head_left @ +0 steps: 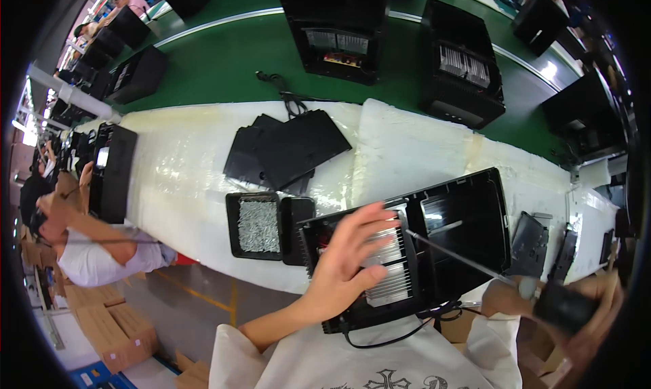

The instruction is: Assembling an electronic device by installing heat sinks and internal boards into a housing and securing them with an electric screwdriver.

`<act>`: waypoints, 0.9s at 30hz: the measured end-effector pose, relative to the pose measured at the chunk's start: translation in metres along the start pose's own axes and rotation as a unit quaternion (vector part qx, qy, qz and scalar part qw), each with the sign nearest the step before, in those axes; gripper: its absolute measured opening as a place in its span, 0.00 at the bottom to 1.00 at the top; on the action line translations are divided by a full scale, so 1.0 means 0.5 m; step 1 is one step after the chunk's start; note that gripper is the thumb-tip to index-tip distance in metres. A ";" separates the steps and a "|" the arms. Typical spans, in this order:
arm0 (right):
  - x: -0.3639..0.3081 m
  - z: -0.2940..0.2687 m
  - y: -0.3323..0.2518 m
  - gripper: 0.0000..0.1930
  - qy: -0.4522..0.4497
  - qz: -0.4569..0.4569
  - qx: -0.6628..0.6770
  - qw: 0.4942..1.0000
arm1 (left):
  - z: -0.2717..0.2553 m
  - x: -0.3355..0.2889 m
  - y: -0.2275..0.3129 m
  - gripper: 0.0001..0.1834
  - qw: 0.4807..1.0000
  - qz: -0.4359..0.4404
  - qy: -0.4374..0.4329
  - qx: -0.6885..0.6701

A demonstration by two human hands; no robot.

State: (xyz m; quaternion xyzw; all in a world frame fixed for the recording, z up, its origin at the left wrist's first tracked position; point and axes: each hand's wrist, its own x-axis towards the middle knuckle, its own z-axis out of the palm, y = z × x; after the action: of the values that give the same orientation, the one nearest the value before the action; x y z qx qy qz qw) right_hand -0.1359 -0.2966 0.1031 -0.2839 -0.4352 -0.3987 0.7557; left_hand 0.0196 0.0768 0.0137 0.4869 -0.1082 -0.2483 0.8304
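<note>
An open black plastic housing [478,243] lies tilted at the bench's front edge, close to my body. Inside it is a silver finned heat sink [390,280]. My left hand [342,260] is over the housing's left part, fingers stretched out and apart, partly covering the fins; whether it touches them I cannot tell. At the lower right, my right hand [600,308] is closed around a dark power screwdriver [559,308], somewhat blurred. Its long thin shaft points left across the housing, the tip near the heat sink's right edge. A black cable [386,345] hangs along the near side.
Left of the housing stands a black tray [232,236] of loose silver screws [259,226]. Flat black panels [305,148] are stacked behind it. More black housings [461,64] sit on the green conveyor [224,64]. Dark parts [529,243] lie at right; a co-worker [102,257] is at left.
</note>
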 end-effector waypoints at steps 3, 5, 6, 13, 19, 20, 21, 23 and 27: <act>0.049 0.043 0.283 0.12 0.028 0.058 -0.151 0.986 | -0.019 0.003 -0.008 0.28 0.884 0.092 -0.124 0.441; 0.087 -0.049 0.190 0.12 0.043 0.105 -0.228 0.967 | 0.014 0.015 -0.006 0.27 0.800 0.156 -0.214 0.539; 0.093 -0.051 0.243 0.12 0.054 0.125 -0.265 0.954 | 0.028 0.022 -0.021 0.29 0.746 0.169 -0.238 0.599; 0.102 0.031 0.357 0.19 -0.112 0.423 -0.435 0.787 | 0.020 0.028 -0.048 0.36 0.608 0.152 -0.295 0.721; 0.023 0.015 0.513 0.26 -0.144 0.309 -0.221 0.914 | 0.021 0.033 -0.051 0.34 0.589 0.158 -0.298 0.735; 0.019 0.011 0.512 0.28 -0.161 0.317 -0.220 0.909 | 0.022 0.034 -0.052 0.34 0.591 0.159 -0.299 0.733; 0.014 0.008 0.511 0.28 -0.161 0.319 -0.222 0.907 | 0.025 0.037 -0.051 0.33 0.589 0.163 -0.299 0.733; -0.011 0.003 0.520 0.28 -0.141 0.315 -0.210 0.915 | 0.021 0.036 -0.048 0.32 0.585 0.158 -0.295 0.738; -0.022 -0.001 0.525 0.27 -0.166 0.337 -0.231 0.898 | 0.023 0.040 -0.040 0.32 0.555 0.161 -0.286 0.764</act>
State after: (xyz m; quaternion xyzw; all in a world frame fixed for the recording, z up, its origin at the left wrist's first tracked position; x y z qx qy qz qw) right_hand 0.0839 -0.1562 0.0717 -0.6418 -0.3282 -0.1567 0.6751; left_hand 0.0258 0.0496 0.0012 0.8165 -0.5657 -0.0608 0.0981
